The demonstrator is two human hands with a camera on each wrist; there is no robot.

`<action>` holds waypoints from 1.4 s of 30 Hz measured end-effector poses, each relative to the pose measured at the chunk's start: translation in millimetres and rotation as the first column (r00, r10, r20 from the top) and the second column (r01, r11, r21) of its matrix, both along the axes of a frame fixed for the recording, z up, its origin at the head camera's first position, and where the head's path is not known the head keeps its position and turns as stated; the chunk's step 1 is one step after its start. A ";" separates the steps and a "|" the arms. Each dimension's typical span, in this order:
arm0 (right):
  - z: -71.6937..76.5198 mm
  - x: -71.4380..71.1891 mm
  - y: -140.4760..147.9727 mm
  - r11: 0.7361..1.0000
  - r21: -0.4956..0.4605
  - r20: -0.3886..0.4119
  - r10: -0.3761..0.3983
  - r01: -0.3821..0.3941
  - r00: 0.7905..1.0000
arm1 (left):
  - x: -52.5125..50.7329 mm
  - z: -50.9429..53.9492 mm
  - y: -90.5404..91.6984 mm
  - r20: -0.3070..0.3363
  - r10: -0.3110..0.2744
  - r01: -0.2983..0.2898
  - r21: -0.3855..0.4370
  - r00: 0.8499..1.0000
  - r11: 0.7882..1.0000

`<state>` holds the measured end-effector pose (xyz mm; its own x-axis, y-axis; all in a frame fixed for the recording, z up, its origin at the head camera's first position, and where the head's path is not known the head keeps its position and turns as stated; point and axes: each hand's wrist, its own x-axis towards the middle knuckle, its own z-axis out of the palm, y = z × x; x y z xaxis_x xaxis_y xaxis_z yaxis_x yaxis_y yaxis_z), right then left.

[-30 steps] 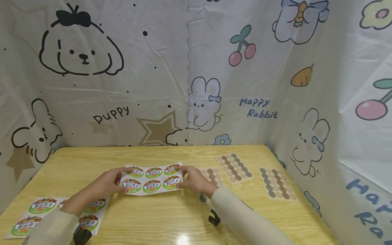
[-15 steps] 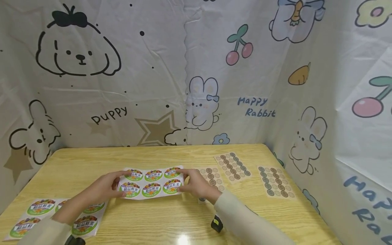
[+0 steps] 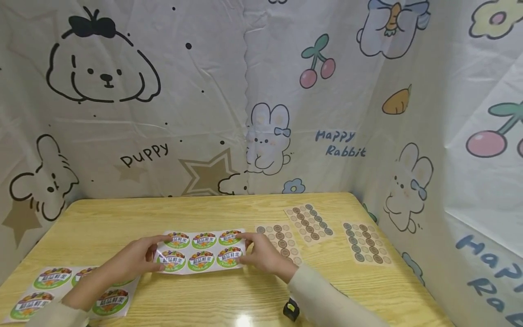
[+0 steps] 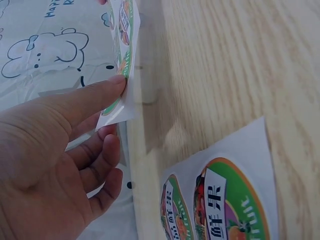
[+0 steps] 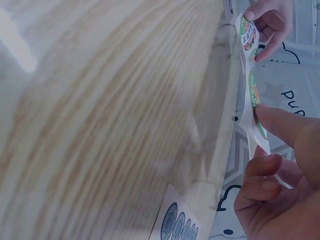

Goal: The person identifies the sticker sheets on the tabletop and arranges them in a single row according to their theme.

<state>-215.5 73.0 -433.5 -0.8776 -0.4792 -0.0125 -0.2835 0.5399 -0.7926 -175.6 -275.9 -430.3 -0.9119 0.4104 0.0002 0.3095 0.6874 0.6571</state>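
Observation:
A white sheet with several oval fruit stickers (image 3: 202, 250) is stretched between the two hands over the table. At its left edge the left hand (image 3: 136, 258) pinches it between thumb and fingers; the right hand (image 3: 265, 255) grips the right edge the same way. The left wrist view shows the left hand (image 4: 60, 155) with its thumb on the sheet (image 4: 127, 65) and the lower fingers curled. In the right wrist view the right hand (image 5: 285, 170) holds the other end of the sheet (image 5: 254, 100), which looks raised off the tabletop.
Another fruit-sticker sheet (image 3: 130, 297) lies at the table's front left, partly behind the left forearm. Three sheets of small round stickers (image 3: 309, 222) lie on the right side. A small black object (image 3: 291, 310) is beside the right sleeve. Printed cloth (image 3: 204, 113) stands behind the table.
Both hands have moved slightly down in the head view with the sheet between them, toward the table's front. The grip at both edges stays the same.

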 end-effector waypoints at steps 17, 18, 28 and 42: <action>-5.3 10.3 1.0 1.000 0.007 0.014 -0.015 0.015 1.000 | 8.8 -6.1 -5.1 0.027 -0.007 0.006 0.011 1.000 1.000; -6.0 11.0 0.4 1.000 0.006 0.013 -0.015 0.015 1.000 | 9.1 -6.1 -5.7 0.026 -0.008 0.008 0.010 1.000 1.000; -10.0 16.0 -1.5 1.000 0.006 -0.004 0.007 -0.007 1.000 | 11.7 -6.1 -10.3 0.056 -0.014 0.013 0.010 0.998 1.000; -9.8 18.9 -1.0 1.000 0.021 0.008 -0.012 0.011 1.000 | 7.5 -4.8 -9.8 0.058 -0.030 0.030 -0.005 0.998 1.000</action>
